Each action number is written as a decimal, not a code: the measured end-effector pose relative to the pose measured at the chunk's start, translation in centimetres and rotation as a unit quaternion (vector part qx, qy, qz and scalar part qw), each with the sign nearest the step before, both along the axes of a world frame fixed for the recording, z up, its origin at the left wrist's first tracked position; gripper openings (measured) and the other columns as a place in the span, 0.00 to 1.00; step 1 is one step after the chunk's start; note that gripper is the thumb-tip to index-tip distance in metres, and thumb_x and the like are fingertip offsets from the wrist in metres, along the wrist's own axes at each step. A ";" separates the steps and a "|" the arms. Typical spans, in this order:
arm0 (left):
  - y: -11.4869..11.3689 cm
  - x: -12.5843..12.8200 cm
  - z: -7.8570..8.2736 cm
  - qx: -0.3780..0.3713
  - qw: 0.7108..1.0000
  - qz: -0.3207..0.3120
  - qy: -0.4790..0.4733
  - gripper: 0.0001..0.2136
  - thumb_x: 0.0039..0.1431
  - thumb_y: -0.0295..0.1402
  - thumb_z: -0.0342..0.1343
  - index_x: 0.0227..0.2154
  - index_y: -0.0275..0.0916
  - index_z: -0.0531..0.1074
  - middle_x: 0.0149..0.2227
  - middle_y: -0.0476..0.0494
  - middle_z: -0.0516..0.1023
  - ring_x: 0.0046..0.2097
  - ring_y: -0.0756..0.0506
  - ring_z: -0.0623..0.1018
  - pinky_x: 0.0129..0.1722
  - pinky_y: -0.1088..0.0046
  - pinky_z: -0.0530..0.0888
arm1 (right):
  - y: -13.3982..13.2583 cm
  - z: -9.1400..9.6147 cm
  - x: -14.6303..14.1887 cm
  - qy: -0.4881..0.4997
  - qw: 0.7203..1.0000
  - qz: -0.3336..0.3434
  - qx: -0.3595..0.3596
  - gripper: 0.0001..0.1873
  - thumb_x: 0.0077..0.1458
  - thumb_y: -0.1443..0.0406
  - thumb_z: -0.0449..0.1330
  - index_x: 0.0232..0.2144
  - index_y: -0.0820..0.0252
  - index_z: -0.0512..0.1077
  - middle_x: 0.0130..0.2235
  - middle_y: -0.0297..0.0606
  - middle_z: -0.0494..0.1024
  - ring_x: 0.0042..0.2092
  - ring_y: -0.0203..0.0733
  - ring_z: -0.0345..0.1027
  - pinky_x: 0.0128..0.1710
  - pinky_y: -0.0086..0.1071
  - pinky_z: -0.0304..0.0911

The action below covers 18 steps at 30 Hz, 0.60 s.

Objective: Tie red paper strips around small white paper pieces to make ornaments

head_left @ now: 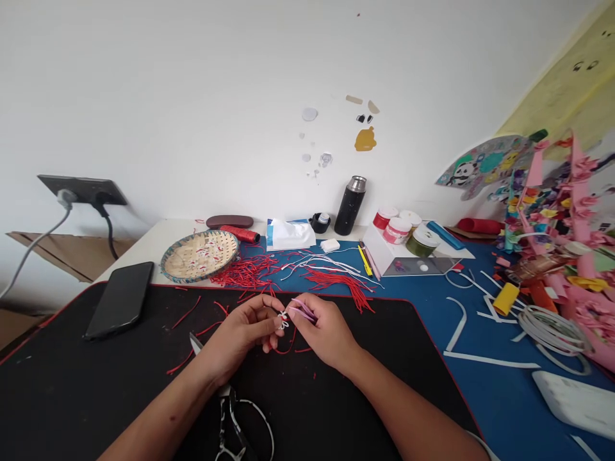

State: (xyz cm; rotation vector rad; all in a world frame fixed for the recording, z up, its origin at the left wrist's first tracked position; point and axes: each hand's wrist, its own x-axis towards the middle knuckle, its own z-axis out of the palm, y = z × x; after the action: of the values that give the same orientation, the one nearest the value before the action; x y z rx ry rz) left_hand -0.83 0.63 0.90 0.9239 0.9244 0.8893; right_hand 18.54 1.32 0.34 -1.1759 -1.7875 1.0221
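Pinching the white knot (pixel 283 319) in your left hand (pixel 246 324), you seemingly steady it beside the purple tweezers (pixel 302 313) clasped in your right hand (pixel 327 331), 2 hands close together.

Left forearm (pixel 182 400), lower left of frame: bare, one small dark mole (pixel 173 418). Right forearm (pixel 398 403), lower right: bare; pale sleeve edge (pixel 485 446) at bottom border. Left hand (pixel 250 325), right hand (pixel 324 330): bare.

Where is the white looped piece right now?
In the head view, the white looped piece is left of centre, pinched in the left hand over the black mat, beside the purple tool in the right hand.
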 end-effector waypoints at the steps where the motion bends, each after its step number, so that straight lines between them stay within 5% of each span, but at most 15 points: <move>1: 0.0 0.0 0.0 0.001 1.000 -0.001 0.002 0.18 0.48 0.38 0.74 0.38 0.38 0.76 0.26 0.49 0.80 0.24 0.50 0.76 0.23 0.78 0.68 | 0.0 0.0 0.0 -0.002 1.000 0.001 0.000 0.11 0.65 0.60 0.58 0.35 0.59 0.76 0.28 0.30 0.72 0.29 0.35 0.62 0.30 0.28 0.55; 18: 0.0 0.0 -0.2 -0.032 0.999 0.026 -0.028 0.20 0.45 0.39 0.77 0.37 0.36 0.76 0.26 0.47 0.81 0.24 0.50 0.76 0.24 0.77 0.69 | 0.2 0.1 0.2 -0.010 1.000 0.021 0.003 0.10 0.66 0.60 0.58 0.35 0.59 0.75 0.29 0.30 0.71 0.30 0.35 0.61 0.31 0.28 0.55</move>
State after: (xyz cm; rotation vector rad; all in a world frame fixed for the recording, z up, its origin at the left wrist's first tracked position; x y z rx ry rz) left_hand -0.83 0.66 0.67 0.8187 0.9274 0.9206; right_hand 18.74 1.52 0.44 -1.1545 -1.8365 1.0311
